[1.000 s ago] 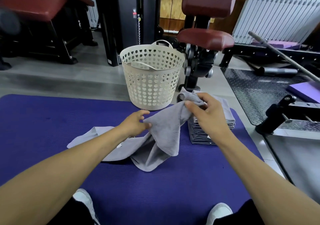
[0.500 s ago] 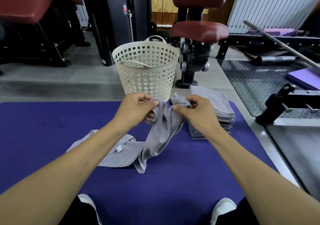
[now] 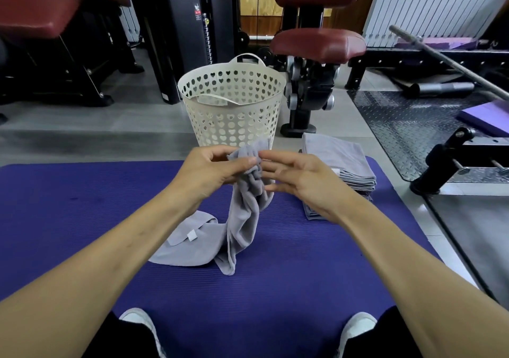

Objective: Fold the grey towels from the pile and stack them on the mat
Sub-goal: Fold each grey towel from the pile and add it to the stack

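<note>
A grey towel (image 3: pixel 245 220) hangs bunched from my left hand (image 3: pixel 209 170), which pinches its upper edge above the purple mat (image 3: pixel 82 206). The towel's lower part lies crumpled on the mat, with a small white label showing. My right hand (image 3: pixel 297 181) is right beside the bunched top with its fingers spread and nearly straight, touching the cloth at most. A stack of folded grey towels (image 3: pixel 338 162) sits on the mat's far right corner, partly behind my right hand.
A white perforated basket (image 3: pixel 231 104) stands on the floor just beyond the mat. Behind it are gym machines with red pads (image 3: pixel 316 43). A black metal frame (image 3: pixel 451 162) and checker-plate floor lie to the right. My two shoes (image 3: pixel 137 322) show at the bottom.
My hands came together and lifted the towel's top edge up off the mat. My right hand has let go of the cloth and opened its fingers, while the left took over the bunched edge.
</note>
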{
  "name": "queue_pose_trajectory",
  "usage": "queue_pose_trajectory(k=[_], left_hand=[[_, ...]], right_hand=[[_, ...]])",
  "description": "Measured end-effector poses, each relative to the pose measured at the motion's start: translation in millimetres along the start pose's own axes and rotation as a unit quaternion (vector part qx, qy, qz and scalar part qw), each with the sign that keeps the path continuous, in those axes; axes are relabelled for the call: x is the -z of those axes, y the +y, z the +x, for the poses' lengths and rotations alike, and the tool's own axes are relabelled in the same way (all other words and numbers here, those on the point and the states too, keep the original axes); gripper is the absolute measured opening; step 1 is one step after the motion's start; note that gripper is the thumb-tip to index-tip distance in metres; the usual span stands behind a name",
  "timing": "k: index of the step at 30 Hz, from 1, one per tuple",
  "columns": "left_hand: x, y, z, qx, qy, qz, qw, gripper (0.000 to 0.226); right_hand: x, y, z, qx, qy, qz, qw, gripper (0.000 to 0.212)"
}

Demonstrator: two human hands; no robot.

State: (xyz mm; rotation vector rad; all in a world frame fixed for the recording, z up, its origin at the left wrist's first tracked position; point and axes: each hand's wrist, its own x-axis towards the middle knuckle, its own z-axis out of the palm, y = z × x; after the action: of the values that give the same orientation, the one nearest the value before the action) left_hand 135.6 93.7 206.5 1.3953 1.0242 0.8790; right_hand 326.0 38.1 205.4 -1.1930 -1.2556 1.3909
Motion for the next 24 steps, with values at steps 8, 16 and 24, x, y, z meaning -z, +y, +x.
queue_pose_trajectory(k=[8,16,24], left_hand=[[-7,-7,1,-0.026,-0.027,0.084,0.996,0.012],[-4,-17,6,0.065,-0.034,0.001,0.997,0.014],[-19,-20,11,0.136,0.008,-0.107,0.985,0.008]], right_hand=[[-4,8,2,0.006,0.152,0.002,0.988,0.042],[7,18,6,0.008,0.185,-0.123,0.975,0.010],[8,18,5,0.027,0.196,-0.137,0.971,0.013]])
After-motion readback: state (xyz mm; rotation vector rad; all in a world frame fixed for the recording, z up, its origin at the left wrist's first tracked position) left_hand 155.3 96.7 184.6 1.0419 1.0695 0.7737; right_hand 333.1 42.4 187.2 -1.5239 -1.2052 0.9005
